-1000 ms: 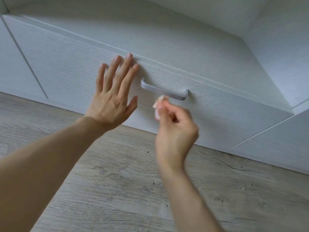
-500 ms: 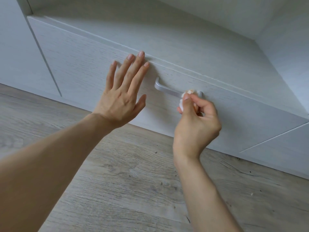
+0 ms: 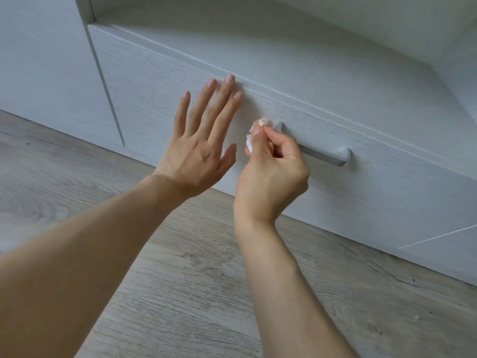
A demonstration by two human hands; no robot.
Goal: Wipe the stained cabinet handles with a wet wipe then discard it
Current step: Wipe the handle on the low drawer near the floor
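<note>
Soft, limp wipe [image 3: 251, 138], stained, bunched in the right hand [image 3: 271, 174], grip clamped on it at the handle's [image 3: 322, 153] left end. Left hand [image 3: 198, 148] spread flat on the drawer [image 3: 144, 81].

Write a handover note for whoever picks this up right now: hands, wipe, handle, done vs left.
Left hand: open, fingers spread, palm flat against the drawer front to the left of the handle.
Right hand: pinching the crumpled wet wipe at the left end of the handle.
Wipe shows an orange-brown smear, so some stain has come off.
The visible stretch of the handle to the right looks clean; the left end is hidden behind the hand.
Left: finish this handle, any other handles (none in view), then discard the wipe. No bin in view.
</note>
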